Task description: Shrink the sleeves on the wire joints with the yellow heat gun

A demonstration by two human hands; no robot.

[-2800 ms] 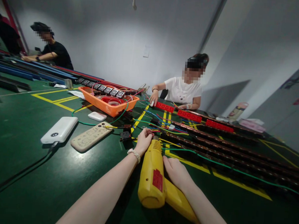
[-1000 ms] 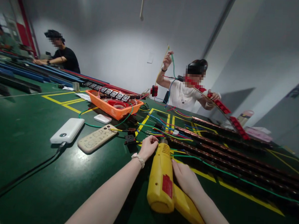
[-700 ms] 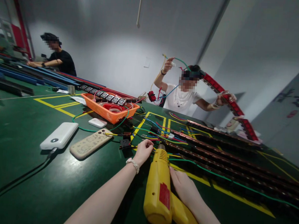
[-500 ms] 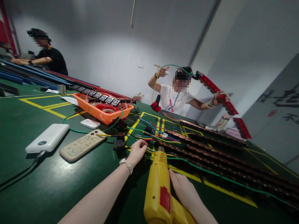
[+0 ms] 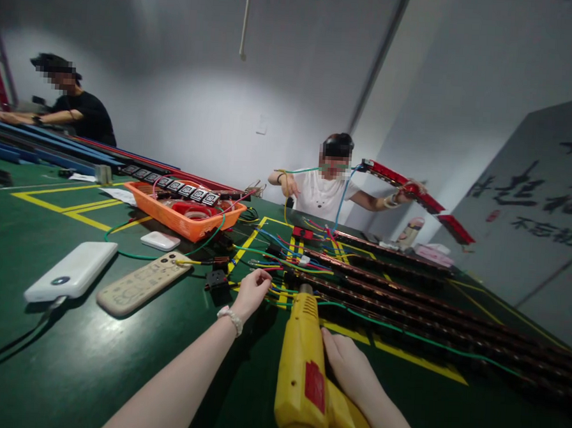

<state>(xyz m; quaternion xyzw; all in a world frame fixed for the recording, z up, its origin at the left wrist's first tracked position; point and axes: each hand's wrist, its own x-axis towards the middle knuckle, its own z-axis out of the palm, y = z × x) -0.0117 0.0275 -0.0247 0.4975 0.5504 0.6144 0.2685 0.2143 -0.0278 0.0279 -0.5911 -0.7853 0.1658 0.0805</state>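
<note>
A yellow heat gun (image 5: 301, 368) with a red label is gripped around its handle by my right hand (image 5: 350, 364). Its metal nozzle points away from me, toward the coloured wires (image 5: 283, 265) at the ends of the long dark copper-toned strips (image 5: 405, 310). My left hand (image 5: 254, 290) is closed in a pinch close to those wire ends, left of the nozzle. Its fingertips hide what they hold, though thin wires run right beside them. A black connector block (image 5: 216, 279) lies just left of that hand.
On the green table, a white power bank (image 5: 72, 270) with a cable, a patterned phone (image 5: 143, 283) and a small white case (image 5: 160, 240) lie to the left. Behind stands an orange basket (image 5: 184, 224) of parts. Across the table a co-worker (image 5: 320, 190) holds a red strip (image 5: 412, 188).
My view has turned slightly right. Both my hands and the heat gun keep nearly the same pose. The co-worker opposite has lowered one hand, and the red strip is lower.
</note>
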